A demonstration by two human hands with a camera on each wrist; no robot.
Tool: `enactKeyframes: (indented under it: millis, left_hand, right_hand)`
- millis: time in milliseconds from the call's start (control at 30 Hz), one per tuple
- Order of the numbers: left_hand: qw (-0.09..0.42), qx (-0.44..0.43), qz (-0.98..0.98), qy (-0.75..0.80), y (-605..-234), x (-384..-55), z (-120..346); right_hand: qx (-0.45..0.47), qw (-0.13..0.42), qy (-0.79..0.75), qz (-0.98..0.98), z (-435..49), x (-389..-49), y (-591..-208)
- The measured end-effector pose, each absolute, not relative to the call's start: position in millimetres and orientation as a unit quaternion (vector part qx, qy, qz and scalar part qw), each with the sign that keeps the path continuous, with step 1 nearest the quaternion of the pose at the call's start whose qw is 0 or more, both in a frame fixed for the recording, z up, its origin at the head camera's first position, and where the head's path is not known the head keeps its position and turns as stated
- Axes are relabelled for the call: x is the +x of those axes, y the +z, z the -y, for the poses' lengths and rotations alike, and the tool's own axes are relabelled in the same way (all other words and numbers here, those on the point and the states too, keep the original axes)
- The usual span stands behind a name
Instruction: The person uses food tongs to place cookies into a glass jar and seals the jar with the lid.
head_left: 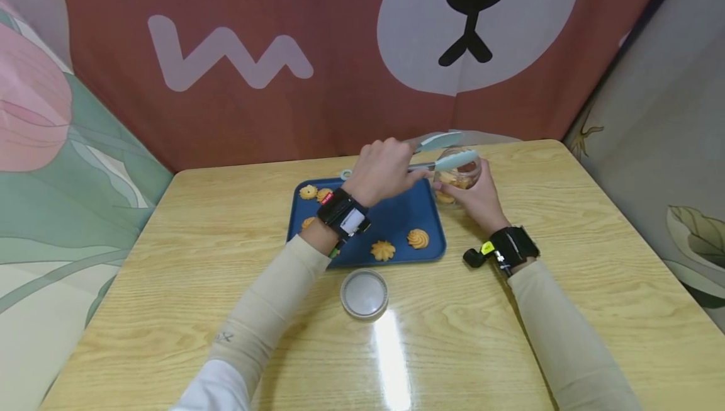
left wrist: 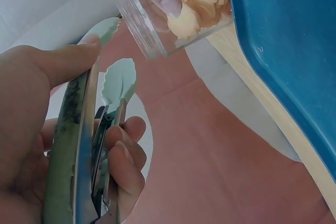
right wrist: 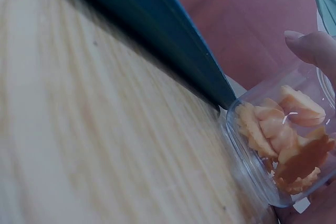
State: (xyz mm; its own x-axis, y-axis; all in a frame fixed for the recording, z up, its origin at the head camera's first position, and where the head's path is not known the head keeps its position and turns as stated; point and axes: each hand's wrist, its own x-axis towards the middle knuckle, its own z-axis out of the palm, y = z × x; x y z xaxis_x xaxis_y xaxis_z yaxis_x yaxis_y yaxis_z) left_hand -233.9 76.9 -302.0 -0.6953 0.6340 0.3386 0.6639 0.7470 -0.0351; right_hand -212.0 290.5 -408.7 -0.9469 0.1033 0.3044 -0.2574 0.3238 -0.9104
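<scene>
My left hand (head_left: 381, 172) grips a pair of tongs (left wrist: 79, 145) with metal arms and pale mint tips. In the head view the tips are spread apart over the mouth of a clear jar (head_left: 466, 179), with nothing between them. My right hand (head_left: 478, 200) holds that jar around its side, thumb near the front. Several piped cookies (right wrist: 283, 129) lie inside the jar. A blue tray (head_left: 391, 216) is under my left forearm and wrist; on it lie a swirled cookie (head_left: 418, 238), a flower-shaped cookie (head_left: 382, 250) and others at its left side.
A round lid (head_left: 364, 294) lies on the wooden table (head_left: 226, 241) in front of the tray. Behind the table's far edge hangs a brown cloth (head_left: 340, 115) with a cartoon face. Patterned curtains (head_left: 651, 146) flank both sides.
</scene>
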Motion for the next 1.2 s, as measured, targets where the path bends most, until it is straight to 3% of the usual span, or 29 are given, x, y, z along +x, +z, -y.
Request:
enactKeyframes:
  millis: [800,1200]
  left_hand:
    - [0.185,-0.353,0.914,-0.075,-297,-218,-47]
    - [0.150,-0.355,0.919,-0.086,-297,-203,-30]
  right_hand:
    - [0.046,0.168,0.565,0.806,-303,-236,-437]
    - [0.045,0.156,0.565,0.809,-297,-224,-421]
